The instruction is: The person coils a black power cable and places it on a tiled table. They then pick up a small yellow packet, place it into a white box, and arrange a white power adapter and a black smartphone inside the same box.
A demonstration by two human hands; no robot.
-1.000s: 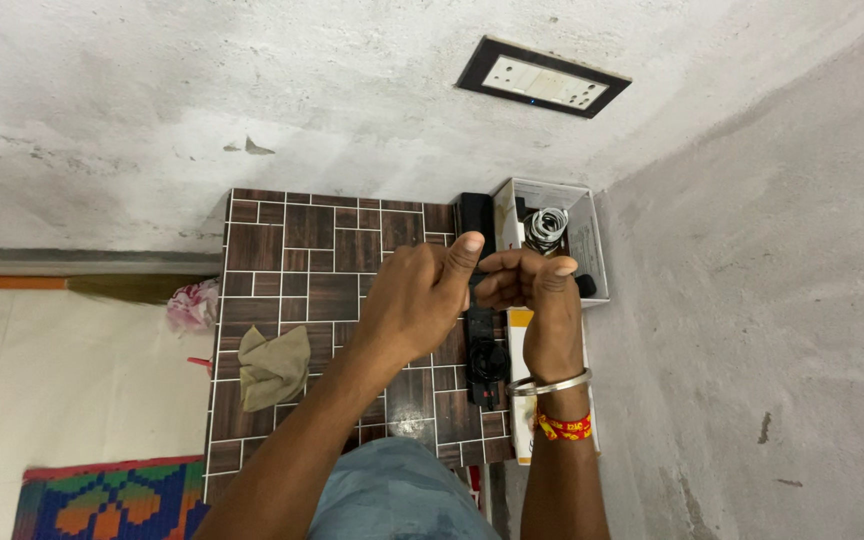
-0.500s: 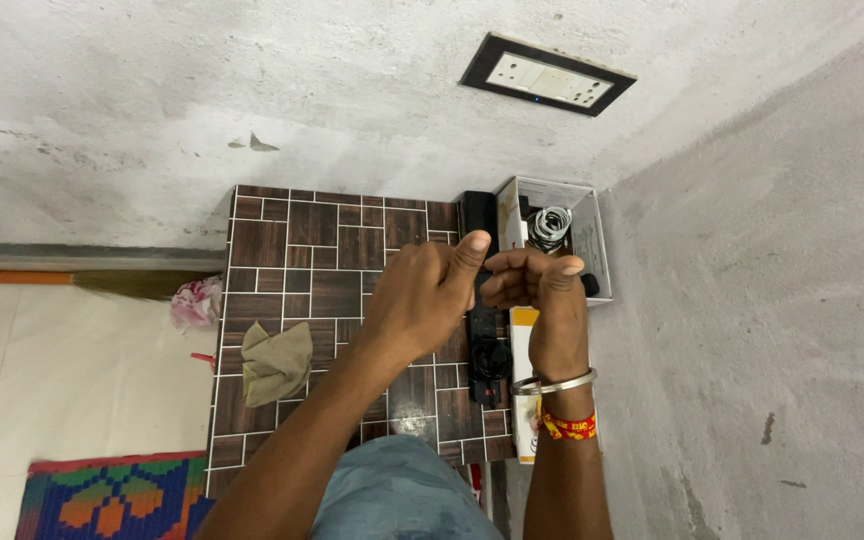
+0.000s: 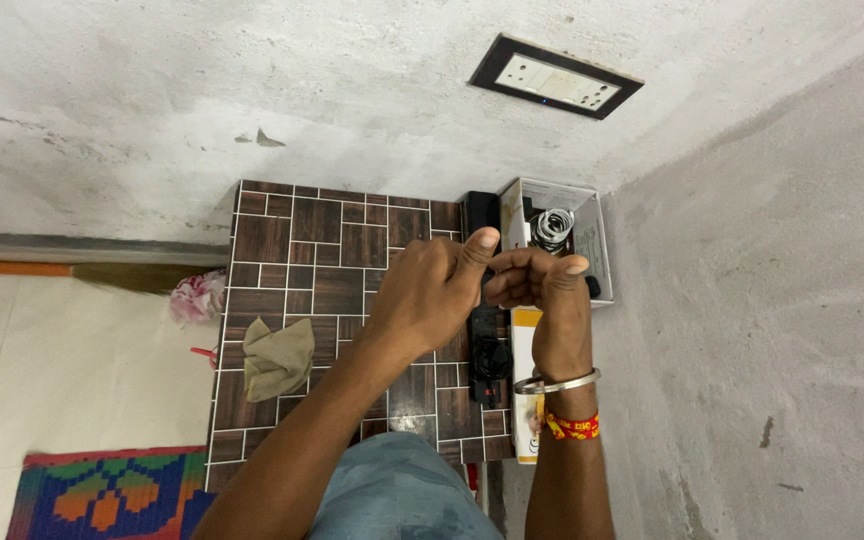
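Observation:
My left hand [image 3: 422, 295] and my right hand [image 3: 542, 290] meet above a brown tiled tabletop [image 3: 302, 250], fingers curled together around a small dark object [image 3: 486, 278] that is mostly hidden between them. The left thumb points up against the right fingers. My right wrist wears a metal bangle [image 3: 557, 382] and a red thread band [image 3: 567, 428]. Below the hands lies a long black power strip [image 3: 487, 345] with a black plug in it.
An open white box [image 3: 587, 235] holding a coiled cable [image 3: 552, 227] stands at the table's far right corner. A beige cloth [image 3: 279, 357] lies on the tiles. A wall switch plate [image 3: 555, 85] is above. A patterned mat [image 3: 102, 495] lies on the floor.
Both hands have risen slightly and drawn closer together, still closed around the small dark object. The view has shifted a little.

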